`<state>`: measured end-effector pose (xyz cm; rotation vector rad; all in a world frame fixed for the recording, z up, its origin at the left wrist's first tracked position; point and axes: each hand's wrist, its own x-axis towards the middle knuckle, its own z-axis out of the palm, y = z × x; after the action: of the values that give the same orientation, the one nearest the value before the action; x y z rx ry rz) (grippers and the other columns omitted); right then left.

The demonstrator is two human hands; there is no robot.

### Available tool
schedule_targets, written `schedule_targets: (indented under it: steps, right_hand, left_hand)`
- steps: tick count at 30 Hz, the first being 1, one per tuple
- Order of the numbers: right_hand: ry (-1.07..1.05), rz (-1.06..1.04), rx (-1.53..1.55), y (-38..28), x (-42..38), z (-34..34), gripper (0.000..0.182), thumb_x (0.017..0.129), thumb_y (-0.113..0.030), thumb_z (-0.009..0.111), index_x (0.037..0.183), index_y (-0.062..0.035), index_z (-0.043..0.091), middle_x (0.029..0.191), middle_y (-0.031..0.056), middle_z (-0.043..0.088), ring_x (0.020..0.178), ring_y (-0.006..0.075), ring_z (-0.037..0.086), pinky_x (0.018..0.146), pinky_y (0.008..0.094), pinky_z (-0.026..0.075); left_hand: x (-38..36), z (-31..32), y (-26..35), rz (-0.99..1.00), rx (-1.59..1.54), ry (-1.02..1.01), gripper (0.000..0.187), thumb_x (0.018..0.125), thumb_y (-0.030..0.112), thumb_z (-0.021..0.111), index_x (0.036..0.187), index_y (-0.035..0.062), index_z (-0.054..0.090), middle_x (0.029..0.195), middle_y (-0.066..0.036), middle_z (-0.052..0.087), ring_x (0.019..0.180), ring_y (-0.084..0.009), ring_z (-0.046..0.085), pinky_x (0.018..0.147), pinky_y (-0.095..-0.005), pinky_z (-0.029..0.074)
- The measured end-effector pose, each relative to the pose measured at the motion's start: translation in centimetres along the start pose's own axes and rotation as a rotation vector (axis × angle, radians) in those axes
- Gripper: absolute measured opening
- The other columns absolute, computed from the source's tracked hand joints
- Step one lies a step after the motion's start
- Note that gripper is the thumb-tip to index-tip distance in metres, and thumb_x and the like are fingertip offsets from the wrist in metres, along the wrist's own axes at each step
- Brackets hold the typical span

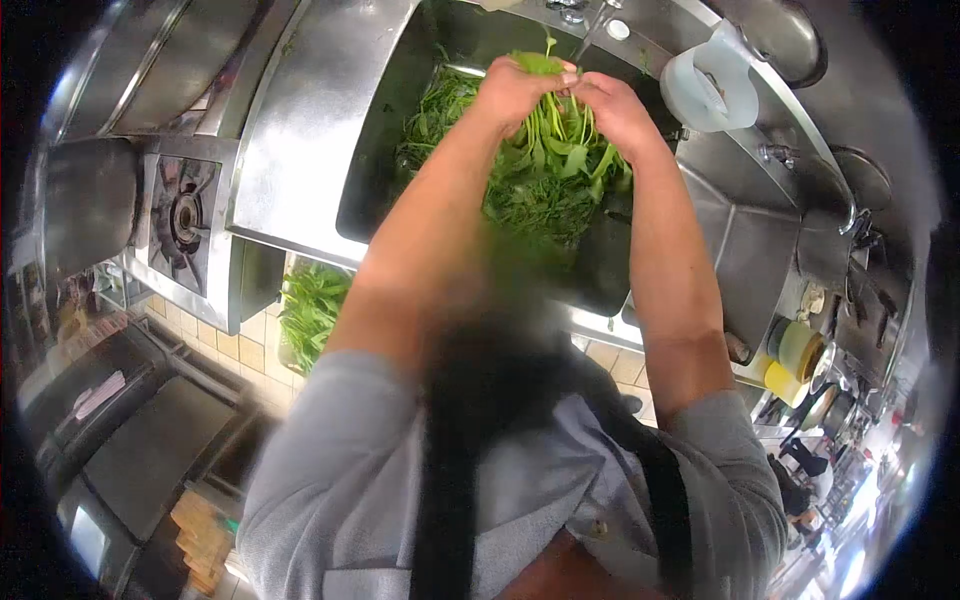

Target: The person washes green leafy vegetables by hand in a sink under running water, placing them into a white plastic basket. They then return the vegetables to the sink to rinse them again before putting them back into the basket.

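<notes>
Over the deep metal sink (372, 165), my left hand (517, 92) and my right hand (615, 108) meet near the tap, both closed on a bunch of leafy greens (560, 130). Long pale stems and broad leaves hang down between the two hands. Below them, more cut greens (545, 210) lie in the sink, with a further heap at its left side, partly behind my left forearm. A thin tap spout (597, 28) reaches in just above my hands.
A steel drainboard (300, 120) adjoins the sink on the left, with a gas burner (183, 213) beyond. A translucent plastic jug (710, 85) stands at the right rim. Greens in a container (313, 305) sit low at left. People (812, 470) are far off at lower right.
</notes>
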<state>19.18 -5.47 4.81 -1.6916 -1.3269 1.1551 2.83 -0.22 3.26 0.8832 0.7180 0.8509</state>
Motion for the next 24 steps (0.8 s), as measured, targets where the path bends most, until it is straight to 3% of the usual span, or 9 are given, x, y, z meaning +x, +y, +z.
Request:
schedule_targets:
  steps: [5, 7, 10, 11, 14, 15, 16, 18, 24]
  right_hand:
    - [0.098, -0.198, -0.45, -0.4, 0.4, 1.0, 0.03, 0.092, -0.029, 0.056, 0.095, -0.0003, 0.065, 0.087, 0.0066, 0.068, 0.077, 0.0186, 0.06, 0.073, 0.0313, 0.046]
    - [0.384, -0.143, -0.719, -1.1, 0.2, 2.0, 0.029, 0.087, -0.026, 0.053, 0.099, -0.0041, 0.067, 0.097, 0.0175, 0.068, 0.092, 0.0352, 0.064, 0.081, 0.0418, 0.049]
    - [0.413, -0.119, -0.272, 0.2, 1.3, 0.8, 0.029, 0.088, -0.027, 0.052, 0.1, -0.0061, 0.068, 0.097, 0.0166, 0.068, 0.092, 0.0351, 0.064, 0.083, 0.043, 0.049]
    - [0.379, 0.032, -0.144, 0.6, 0.9, 0.0, 0.027, 0.089, -0.026, 0.052, 0.1, -0.0073, 0.068, 0.103, 0.0164, 0.067, 0.094, 0.0354, 0.063, 0.087, 0.0435, 0.048]
    - [0.204, -0.25, -0.338, 0.8, 0.1, 0.5, 0.026, 0.09, -0.025, 0.052, 0.101, -0.0078, 0.068, 0.106, 0.0172, 0.066, 0.099, 0.0352, 0.063, 0.089, 0.0422, 0.048]
    - [0.208, -0.38, -0.463, 0.7, -0.3, 1.4, 0.023, 0.091, -0.021, 0.054, 0.104, -0.0059, 0.066, 0.096, 0.0119, 0.068, 0.09, 0.0263, 0.066, 0.082, 0.0354, 0.05]
    - [0.186, -0.347, -0.653, 0.4, -0.6, 1.9, 0.023, 0.089, -0.02, 0.056, 0.106, -0.008, 0.065, 0.101, 0.0138, 0.066, 0.093, 0.0335, 0.063, 0.084, 0.0389, 0.05]
    - [0.243, -0.344, -0.873, -0.1, -0.9, 3.0, 0.024, 0.089, -0.021, 0.055, 0.106, -0.0085, 0.065, 0.104, 0.015, 0.065, 0.095, 0.0358, 0.062, 0.084, 0.0405, 0.05]
    - [0.301, -0.324, -0.633, 0.0, -0.6, 1.8, 0.028, 0.089, -0.026, 0.051, 0.103, -0.0072, 0.066, 0.094, 0.018, 0.062, 0.094, 0.0351, 0.061, 0.081, 0.0423, 0.048]
  left_hand:
    - [0.3, 0.5, 0.9, 0.055, 0.091, 0.041, 0.021, 0.079, 0.006, 0.076, 0.094, -0.0059, 0.069, 0.084, -0.009, 0.069, 0.073, -0.0166, 0.064, 0.064, -0.0309, 0.051]
    - [0.5, 0.5, -0.2, 0.057, 0.07, 0.082, 0.018, 0.079, 0.007, 0.076, 0.091, -0.0049, 0.069, 0.082, -0.009, 0.069, 0.071, -0.0168, 0.063, 0.063, -0.0316, 0.051]
    - [0.7, -0.3, -1.0, 0.029, -0.022, 0.149, 0.016, 0.079, 0.009, 0.076, 0.086, -0.0028, 0.068, 0.079, -0.008, 0.067, 0.068, -0.0171, 0.061, 0.063, -0.0325, 0.05]
    - [0.8, -0.7, -1.1, -0.004, -0.094, 0.171, 0.015, 0.079, 0.01, 0.077, 0.085, -0.0017, 0.068, 0.079, -0.008, 0.067, 0.067, -0.0173, 0.06, 0.063, -0.0328, 0.049]
    - [0.3, -0.5, -0.5, -0.048, -0.166, 0.204, 0.017, 0.08, 0.01, 0.077, 0.09, -0.0007, 0.068, 0.079, -0.008, 0.066, 0.07, -0.0177, 0.06, 0.062, -0.0334, 0.049]
    - [0.3, -0.2, -0.2, -0.049, -0.167, 0.202, 0.017, 0.08, 0.01, 0.077, 0.09, -0.0007, 0.068, 0.079, -0.008, 0.066, 0.07, -0.0177, 0.06, 0.062, -0.0334, 0.049]
    - [0.3, 0.1, 0.0, -0.071, -0.159, 0.22, 0.018, 0.08, 0.01, 0.076, 0.091, -0.0007, 0.068, 0.08, -0.008, 0.066, 0.071, -0.0181, 0.06, 0.062, -0.0339, 0.05]
    - [0.0, 0.8, 0.7, -0.095, -0.148, 0.235, 0.018, 0.08, 0.01, 0.076, 0.093, -0.0007, 0.067, 0.08, -0.008, 0.066, 0.071, -0.0185, 0.061, 0.062, -0.0344, 0.05]
    - [0.5, -0.2, -0.5, -0.081, -0.134, 0.048, 0.02, 0.081, 0.01, 0.075, 0.094, -0.0027, 0.066, 0.089, -0.011, 0.068, 0.075, -0.021, 0.065, 0.067, -0.0369, 0.054]
